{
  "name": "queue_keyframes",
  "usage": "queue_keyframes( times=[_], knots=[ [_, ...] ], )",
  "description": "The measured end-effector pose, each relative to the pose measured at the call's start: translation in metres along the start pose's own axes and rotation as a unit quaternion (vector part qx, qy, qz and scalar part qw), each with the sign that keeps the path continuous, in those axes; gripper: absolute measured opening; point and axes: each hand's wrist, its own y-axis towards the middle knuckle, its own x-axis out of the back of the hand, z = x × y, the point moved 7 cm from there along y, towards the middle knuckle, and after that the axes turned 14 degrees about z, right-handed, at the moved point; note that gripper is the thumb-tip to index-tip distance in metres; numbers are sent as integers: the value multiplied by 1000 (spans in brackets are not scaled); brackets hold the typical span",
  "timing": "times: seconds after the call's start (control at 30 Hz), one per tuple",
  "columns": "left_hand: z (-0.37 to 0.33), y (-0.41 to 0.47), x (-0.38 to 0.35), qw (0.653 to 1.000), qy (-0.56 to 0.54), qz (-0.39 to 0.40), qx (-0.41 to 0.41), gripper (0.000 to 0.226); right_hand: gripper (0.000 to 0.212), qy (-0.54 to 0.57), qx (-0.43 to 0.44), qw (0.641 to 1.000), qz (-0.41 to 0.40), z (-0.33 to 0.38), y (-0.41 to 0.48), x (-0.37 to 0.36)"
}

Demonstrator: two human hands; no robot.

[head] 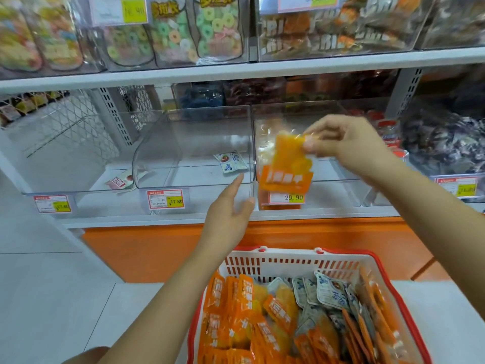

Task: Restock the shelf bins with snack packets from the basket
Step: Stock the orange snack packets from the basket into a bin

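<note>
Nearest, the red-and-white basket (288, 261) stands low before the shelf, heaped with orange snack packets (236, 306) on its left and white-blue packets (328, 290) towards its right. Just above its rim the left hand (231, 216) holds nothing. Its fingers are straight and a little apart, pointing up at the divide between two clear bins.

Farther in and higher, the right hand (349, 145) pinches the top edge of one orange packet (288, 158) between thumb and fingers. The packet hangs below and left of those fingertips, its long axis near upright, printed orange band lowest. It hangs over the front of the right bin (341, 177), which carries the 29.90 price label (287, 197). Blur hides whether the packet's lower edge touches the bin.

The bin probably lies straight beneath, so letting go should suffice. Drifting left would land it in the middle bin (194, 132), where a lone white-blue packet (231, 161) lies.
</note>
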Motion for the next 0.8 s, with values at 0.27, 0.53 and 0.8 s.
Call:
queue_keyframes(
  times=[0.27,0.53,0.8],
  knots=[
    [12,4,-10,954,298,9,-17,67,19,-85,30,995,-51,-22,7,15],
    [8,4,-9,952,305,13,-3,68,8,-70,-20,997,2,-51,10,-42],
    [24,-21,-14,963,266,42,-4,69,12,-79,-187,978,41,-53,30,-42]
  ],
)
